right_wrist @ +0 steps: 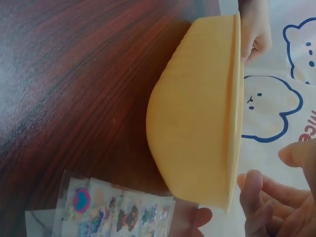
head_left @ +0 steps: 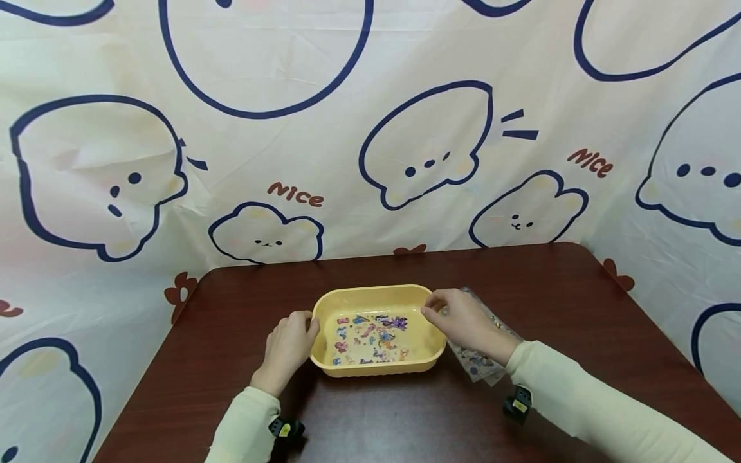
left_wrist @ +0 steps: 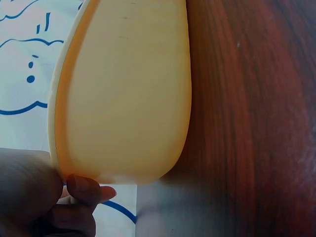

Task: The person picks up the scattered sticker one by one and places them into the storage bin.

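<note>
A yellow plastic tray point(head_left: 379, 369) with rounded ends sits on the table, its floor scattered with small cartoon stickers point(head_left: 384, 335) in purple, blue and pink. My left hand point(head_left: 289, 345) grips the tray's rim at the left end. At the opposite end, my right hand point(head_left: 466, 321) hovers by the rim, thumb and fingertips apart in the right wrist view, with nothing seen between them. Under the right forearm lies a clear packet point(right_wrist: 118, 212) of sticker sheets, partly hidden in the head view.
The dark brown wooden table point(head_left: 370, 418) has rounded far corners. Behind and beside it hangs a pale cloth point(head_left: 336, 148) printed with blue-outlined cartoon figures. A small black device point(head_left: 517, 405) is worn at each wrist.
</note>
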Demonstrator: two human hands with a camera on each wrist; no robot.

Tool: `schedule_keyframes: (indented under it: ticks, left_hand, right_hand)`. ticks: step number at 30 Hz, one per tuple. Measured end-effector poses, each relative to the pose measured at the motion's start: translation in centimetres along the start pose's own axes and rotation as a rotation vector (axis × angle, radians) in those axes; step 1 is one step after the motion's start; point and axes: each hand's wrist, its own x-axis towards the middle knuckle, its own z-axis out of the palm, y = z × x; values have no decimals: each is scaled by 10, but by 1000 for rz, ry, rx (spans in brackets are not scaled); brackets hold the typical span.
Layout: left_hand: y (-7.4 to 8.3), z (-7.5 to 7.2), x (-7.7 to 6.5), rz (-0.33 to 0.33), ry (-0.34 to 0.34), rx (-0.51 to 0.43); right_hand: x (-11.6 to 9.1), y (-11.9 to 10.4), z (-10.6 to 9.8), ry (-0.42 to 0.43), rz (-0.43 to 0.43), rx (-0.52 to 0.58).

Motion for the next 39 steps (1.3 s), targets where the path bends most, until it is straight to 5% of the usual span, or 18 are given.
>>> schedule_keyframes:
  ticks: [39]
  left_hand:
    - [2, -2, 1, -9, -23, 8]
  right_hand:
    - [-1, 41, -18, 5, 79, -21]
